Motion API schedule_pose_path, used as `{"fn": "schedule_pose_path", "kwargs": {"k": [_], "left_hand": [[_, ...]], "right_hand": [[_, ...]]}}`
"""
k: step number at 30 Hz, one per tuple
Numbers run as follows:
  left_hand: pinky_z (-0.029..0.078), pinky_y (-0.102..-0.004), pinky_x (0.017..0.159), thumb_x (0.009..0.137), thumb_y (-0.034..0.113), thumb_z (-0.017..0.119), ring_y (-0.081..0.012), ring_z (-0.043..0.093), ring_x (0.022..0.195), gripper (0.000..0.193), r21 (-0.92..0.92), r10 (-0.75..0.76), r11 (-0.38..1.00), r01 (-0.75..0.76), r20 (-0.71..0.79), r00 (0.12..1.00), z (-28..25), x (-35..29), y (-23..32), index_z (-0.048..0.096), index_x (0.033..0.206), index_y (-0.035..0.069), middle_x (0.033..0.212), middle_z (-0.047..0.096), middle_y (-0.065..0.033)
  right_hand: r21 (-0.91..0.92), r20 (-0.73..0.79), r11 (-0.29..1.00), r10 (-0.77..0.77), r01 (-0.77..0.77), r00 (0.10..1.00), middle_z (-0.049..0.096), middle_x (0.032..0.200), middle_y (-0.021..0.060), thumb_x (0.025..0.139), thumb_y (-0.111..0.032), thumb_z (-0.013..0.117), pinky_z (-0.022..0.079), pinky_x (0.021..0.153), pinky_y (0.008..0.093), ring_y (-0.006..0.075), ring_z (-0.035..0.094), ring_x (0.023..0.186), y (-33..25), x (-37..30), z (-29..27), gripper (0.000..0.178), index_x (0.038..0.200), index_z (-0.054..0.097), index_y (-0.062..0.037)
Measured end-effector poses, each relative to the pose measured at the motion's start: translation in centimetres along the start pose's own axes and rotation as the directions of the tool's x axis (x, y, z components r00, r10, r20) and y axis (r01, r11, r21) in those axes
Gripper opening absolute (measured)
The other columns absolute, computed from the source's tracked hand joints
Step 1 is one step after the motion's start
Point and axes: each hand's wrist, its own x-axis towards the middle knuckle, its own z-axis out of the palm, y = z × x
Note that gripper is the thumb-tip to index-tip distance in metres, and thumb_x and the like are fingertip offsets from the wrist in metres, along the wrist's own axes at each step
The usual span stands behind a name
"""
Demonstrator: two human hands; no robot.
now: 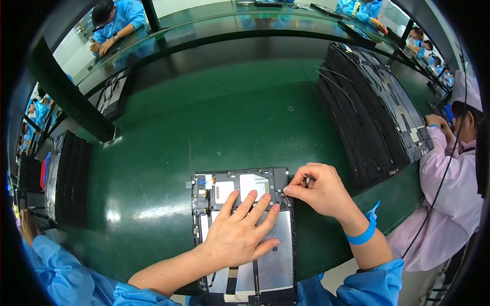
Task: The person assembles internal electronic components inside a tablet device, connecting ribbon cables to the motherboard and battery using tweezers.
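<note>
An opened tablet (283, 255) lies on the green table in front of me, its silver inner plate and black board section exposed. My left hand (237, 229) rests flat across it with the fingers spread, holding nothing. At the tablet's upper right edge, my right hand (316, 188) is closed in a pinch, thumb against forefinger. A thin dark wire (285, 196) shows at those fingertips and runs down to the tablet's edge; the rest of it is hidden by the fingers. A blue band circles my right wrist.
Stacked black trays (357, 117) holding tablet parts stand at the right, thin wires hanging from them. Another stack (71, 178) stands at the left, near a green post (76, 97). A person in pink (444, 178) sits close on my right; a blue sleeve (61, 270) shows at lower left.
</note>
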Motion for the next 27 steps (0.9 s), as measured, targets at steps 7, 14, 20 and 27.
{"fn": "schedule_pose_path", "kwargs": {"k": [7,14,20,27], "left_hand": [[0.028,-0.0470,0.085,0.071,0.042,0.049,-0.0314,0.040,0.100,0.050,-0.008,0.020,1.000,-0.020,-0.058,0.998,0.2,-0.2,-0.1,0.047,0.105,0.006,0.108,0.042,-0.0165],[0.028,-0.0463,0.084,0.069,0.041,0.051,-0.0299,0.040,0.098,0.050,-0.029,0.018,0.999,-0.021,-0.099,0.995,0.4,-0.3,-0.3,0.047,0.103,0.004,0.099,0.043,-0.0159],[0.028,-0.0428,0.085,0.072,0.039,0.048,-0.0279,0.039,0.099,0.047,-0.066,0.005,0.998,-0.009,-0.071,0.997,0.0,-0.2,-0.3,0.048,0.103,0.004,0.100,0.042,-0.0157],[0.024,-0.0422,0.090,0.076,0.042,0.041,-0.0320,0.032,0.110,0.052,-0.078,-0.006,0.997,0.006,0.002,1.000,0.2,-0.1,-0.6,0.042,0.109,0.002,0.114,0.037,-0.0190]], "right_hand": [[-0.274,0.007,0.939,-0.215,0.208,0.977,0.046,0.052,0.0045,0.060,-0.011,0.065,0.033,0.043,0.0241,0.0129,0.042,0.047,-0.6,1.8,0.8,0.011,0.060,0.057,-0.0034],[-0.302,0.096,0.914,-0.253,0.270,0.963,0.045,0.051,0.0044,0.059,-0.012,0.065,0.033,0.042,0.0261,0.0146,0.043,0.046,-1.3,3.0,2.5,0.011,0.059,0.057,-0.0048],[-0.432,0.193,0.842,-0.262,0.322,0.945,0.052,0.058,0.0065,0.058,-0.015,0.065,0.037,0.045,0.0270,0.0196,0.048,0.050,-2.1,3.5,2.5,0.014,0.062,0.056,-0.0049],[-0.008,-0.165,0.965,-0.260,0.263,0.951,0.053,0.068,0.0113,0.080,-0.024,0.044,0.040,0.056,0.0289,0.0202,0.052,0.061,-2.2,0.9,-0.7,0.027,0.075,0.058,-0.0013]]}}
